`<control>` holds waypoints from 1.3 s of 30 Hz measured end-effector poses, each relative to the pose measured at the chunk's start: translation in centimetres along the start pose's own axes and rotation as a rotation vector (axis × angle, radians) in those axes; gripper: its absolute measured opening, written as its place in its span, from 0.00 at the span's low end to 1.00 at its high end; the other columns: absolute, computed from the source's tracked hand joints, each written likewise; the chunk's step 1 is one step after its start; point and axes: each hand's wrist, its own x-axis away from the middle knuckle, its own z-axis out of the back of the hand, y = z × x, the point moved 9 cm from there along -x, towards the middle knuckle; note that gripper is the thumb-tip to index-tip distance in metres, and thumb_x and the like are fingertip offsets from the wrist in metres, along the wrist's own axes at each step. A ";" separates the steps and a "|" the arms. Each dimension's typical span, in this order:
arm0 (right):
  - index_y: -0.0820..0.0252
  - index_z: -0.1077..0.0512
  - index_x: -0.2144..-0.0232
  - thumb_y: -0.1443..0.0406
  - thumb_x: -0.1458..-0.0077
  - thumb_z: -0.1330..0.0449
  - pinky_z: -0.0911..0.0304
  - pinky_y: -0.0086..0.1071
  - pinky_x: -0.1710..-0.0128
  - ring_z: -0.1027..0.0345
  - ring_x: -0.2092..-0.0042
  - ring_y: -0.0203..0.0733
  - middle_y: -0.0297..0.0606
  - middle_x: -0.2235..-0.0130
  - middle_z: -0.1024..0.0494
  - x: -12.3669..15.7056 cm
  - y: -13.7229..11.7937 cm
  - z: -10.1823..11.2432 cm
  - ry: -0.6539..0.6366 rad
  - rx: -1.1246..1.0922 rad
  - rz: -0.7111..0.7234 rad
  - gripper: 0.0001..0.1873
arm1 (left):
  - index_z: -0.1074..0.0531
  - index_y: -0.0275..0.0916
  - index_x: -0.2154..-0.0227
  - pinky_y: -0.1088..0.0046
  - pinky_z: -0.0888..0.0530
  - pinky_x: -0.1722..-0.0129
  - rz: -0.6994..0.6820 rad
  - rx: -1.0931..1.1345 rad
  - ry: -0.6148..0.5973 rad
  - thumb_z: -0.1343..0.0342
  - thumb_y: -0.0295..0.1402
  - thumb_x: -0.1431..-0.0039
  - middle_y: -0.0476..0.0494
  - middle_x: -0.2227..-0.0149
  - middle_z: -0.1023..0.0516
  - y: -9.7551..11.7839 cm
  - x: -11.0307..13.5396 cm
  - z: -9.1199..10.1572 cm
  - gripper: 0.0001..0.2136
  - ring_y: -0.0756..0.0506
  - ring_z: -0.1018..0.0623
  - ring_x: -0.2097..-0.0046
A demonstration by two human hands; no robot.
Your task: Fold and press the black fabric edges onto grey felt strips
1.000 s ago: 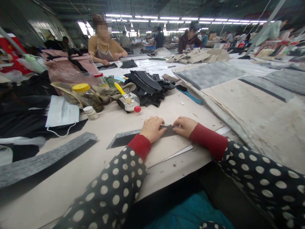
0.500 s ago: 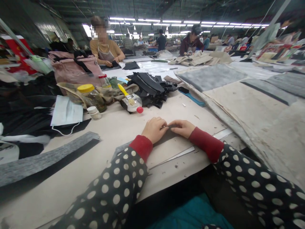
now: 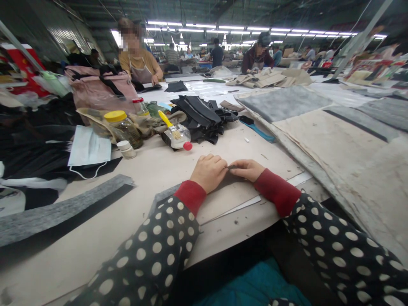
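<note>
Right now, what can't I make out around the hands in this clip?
Head view, the only one:
The dark strip: its middle is hidden by the fingers of the left hand and right hand.
Its near end: hidden under the left sleeve.
The white-capped bottle: any label is too small to read.

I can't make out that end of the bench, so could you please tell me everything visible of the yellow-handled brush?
The yellow-handled brush has a glossy, plastic-looking handle and pale bristles. It slants down, its bristles apparently resting at an opening in a clear plastic bottle. The bottle, with a red cap, lies on the worktable.
</note>
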 end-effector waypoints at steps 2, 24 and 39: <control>0.64 0.32 0.71 0.63 0.64 0.39 0.43 0.28 0.72 0.40 0.75 0.30 0.30 0.76 0.30 -0.1 0.1 0.2 0.012 0.032 0.007 0.14 | 0.32 0.40 0.68 0.67 0.39 0.64 0.023 0.050 -0.026 0.54 0.35 0.45 0.46 0.67 0.28 -0.5 0.1 -0.6 0.08 0.45 0.32 0.63; 0.63 0.28 0.63 0.70 0.58 0.49 0.43 0.36 0.56 0.37 0.60 0.42 0.43 0.63 0.29 0.3 -3.3 -0.4 -0.002 1.127 0.571 0.17 | 0.28 0.42 0.69 0.73 0.33 0.65 0.218 0.372 -0.117 0.52 0.28 0.52 0.49 0.70 0.29 -2.8 0.4 -4.1 0.09 0.49 0.31 0.66; 0.63 0.27 0.70 0.74 0.60 0.50 0.45 0.33 0.61 0.40 0.65 0.41 0.41 0.69 0.28 1.3 -4.0 -2.8 0.024 1.307 0.676 0.15 | 0.29 0.43 0.70 0.70 0.34 0.62 0.110 0.218 -0.163 0.55 0.25 0.51 0.48 0.65 0.28 -1.8 0.2 -3.9 0.11 0.48 0.31 0.63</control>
